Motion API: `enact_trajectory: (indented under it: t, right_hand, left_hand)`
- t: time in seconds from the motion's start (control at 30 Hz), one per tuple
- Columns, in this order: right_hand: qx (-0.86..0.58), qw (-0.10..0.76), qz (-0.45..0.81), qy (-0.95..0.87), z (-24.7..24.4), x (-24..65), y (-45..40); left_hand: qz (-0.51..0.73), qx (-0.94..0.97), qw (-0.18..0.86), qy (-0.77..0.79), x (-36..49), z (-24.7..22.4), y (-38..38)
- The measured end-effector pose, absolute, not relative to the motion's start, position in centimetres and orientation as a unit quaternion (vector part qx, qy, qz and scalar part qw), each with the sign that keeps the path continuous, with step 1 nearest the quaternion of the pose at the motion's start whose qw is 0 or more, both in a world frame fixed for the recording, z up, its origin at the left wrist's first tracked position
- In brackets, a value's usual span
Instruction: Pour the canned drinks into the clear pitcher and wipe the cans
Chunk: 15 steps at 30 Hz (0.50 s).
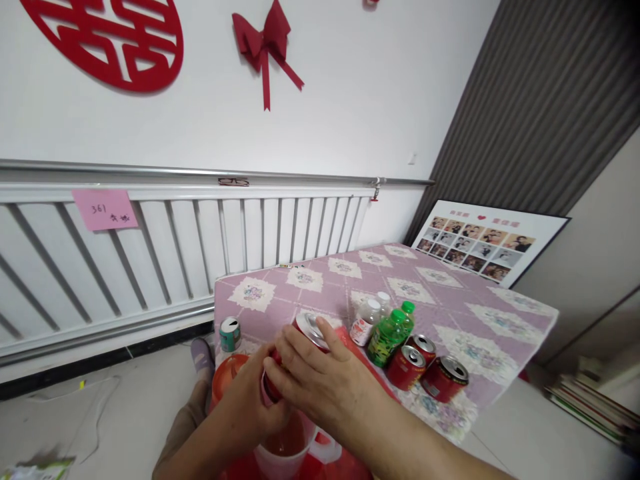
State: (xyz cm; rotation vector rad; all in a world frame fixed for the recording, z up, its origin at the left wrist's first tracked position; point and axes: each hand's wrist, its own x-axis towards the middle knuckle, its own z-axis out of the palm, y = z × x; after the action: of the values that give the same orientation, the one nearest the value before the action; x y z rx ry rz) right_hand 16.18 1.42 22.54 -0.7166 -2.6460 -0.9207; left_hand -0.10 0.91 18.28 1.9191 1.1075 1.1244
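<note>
A red drink can (311,328) is held tilted between my two hands, its silver top showing. My left hand (267,397) is closed around its lower side. My right hand (333,377) wraps over it from the right, fingers bent across the can and thumb near the top. Much of the can is hidden behind the fingers. Directly below the hands stands a white plastic cup or jug (280,467) with brownish liquid in it and a handle at its right. To the left, partly behind my left forearm, is an orange-red plastic container (225,373).
On the purple patterned tablecloth (330,287), three red cans (407,367) stand right of two green-capped bottles (385,337) and two white-capped bottles (367,320). A teal can (230,335) sits at the left edge. Behind run a white radiator (250,230) and a photo board (480,240).
</note>
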Motion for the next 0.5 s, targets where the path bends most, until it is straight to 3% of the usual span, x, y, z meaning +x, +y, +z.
enact_trajectory:
  t: [0.23,0.43,0.5]
  right_hand:
    - [-0.329,0.161,-0.234,-0.901,23.3,17.3,-0.1]
    - [-0.414,0.287,-0.093,-0.859,23.7,19.1,-1.2]
    - [-0.418,0.291,-0.061,-0.858,23.8,19.3,-1.2]
  left_hand:
    - [0.417,0.713,0.366,0.429,-0.6,17.3,1.2]
    - [0.417,0.709,0.368,0.433,-0.9,17.3,1.2]
    - [0.418,0.709,0.362,0.437,-0.7,17.3,1.2]
